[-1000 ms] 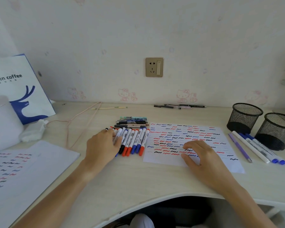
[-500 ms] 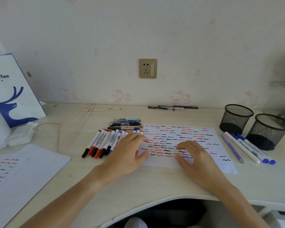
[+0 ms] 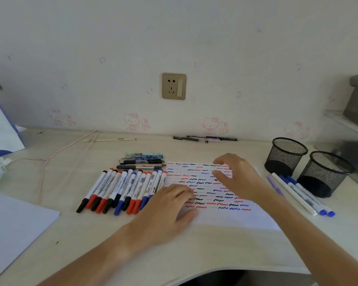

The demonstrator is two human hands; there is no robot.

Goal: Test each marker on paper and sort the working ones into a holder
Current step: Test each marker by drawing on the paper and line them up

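Both black mesh holders (image 3: 285, 155) at 2 o'clock sitting empty; white-barrelled markers (image 3: 124, 188) lying unsorted; both hands' fingers resting loose on squiggle-covered white paper (image 3: 205, 182), gripping nothing.

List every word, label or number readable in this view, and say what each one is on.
No text here can be read.
Marker row: printed barrel labels and barcodes, too blurred to read.
Pens behind the row: print too small.
Markers by the mesh holders: barrel print too small.
Test paper: only squiggles, no words.
Wall socket: no lettering visible.
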